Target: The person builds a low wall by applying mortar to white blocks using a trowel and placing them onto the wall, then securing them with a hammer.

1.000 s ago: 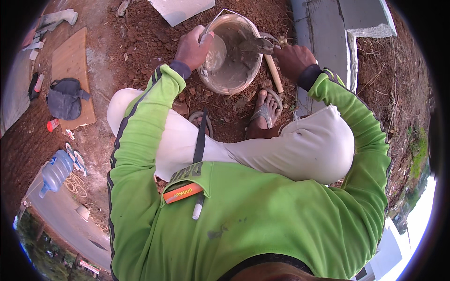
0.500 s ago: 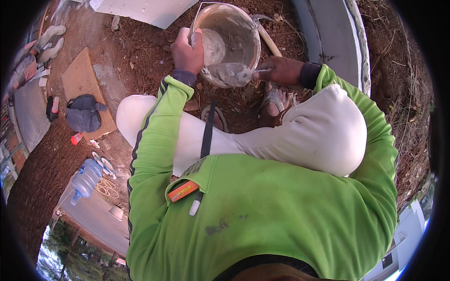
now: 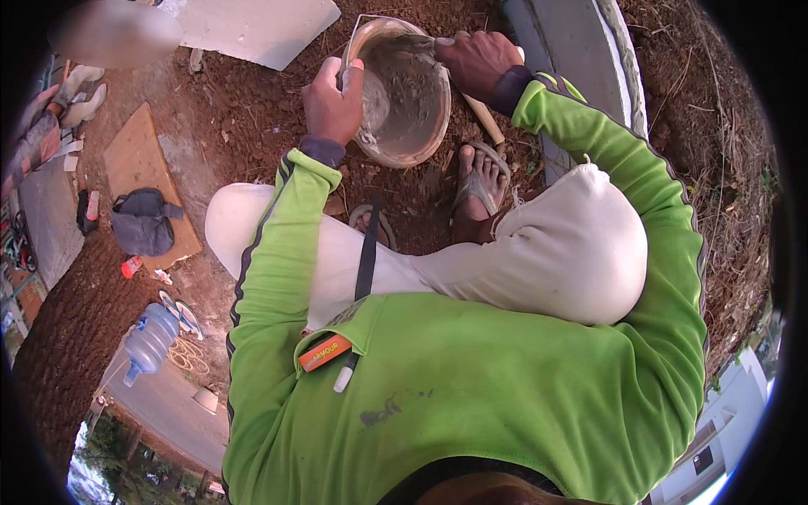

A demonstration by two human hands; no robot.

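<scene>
A round bucket [image 3: 427,145] stands tilted on the soil, its inner wall smeared with wet grey mortar [image 3: 412,93]. My left hand [image 3: 334,103] is closed around the left rim, thumb at the inner side. At the far right rim my right hand [image 3: 478,64] is closed on a trowel, its handle hidden in the fist. The mortar-coated trowel blade [image 3: 411,45] lies inside against the far wall. A hammer [image 3: 486,119] rests on the ground beside the bucket, its head hidden beneath my right hand.
A grey concrete wall edge [image 3: 581,76] curves along the right. A pale slab [image 3: 261,29] lies beyond the bucket. Leftward are a board [image 3: 139,156] with a dark bag [image 3: 146,220], a water jug [image 3: 151,338], a tree trunk [image 3: 80,311] and another person's legs [image 3: 80,97].
My right hand has swung the trowel from the near rim of the bucket up to the far right rim. My left hand keeps its hold on the rim.
</scene>
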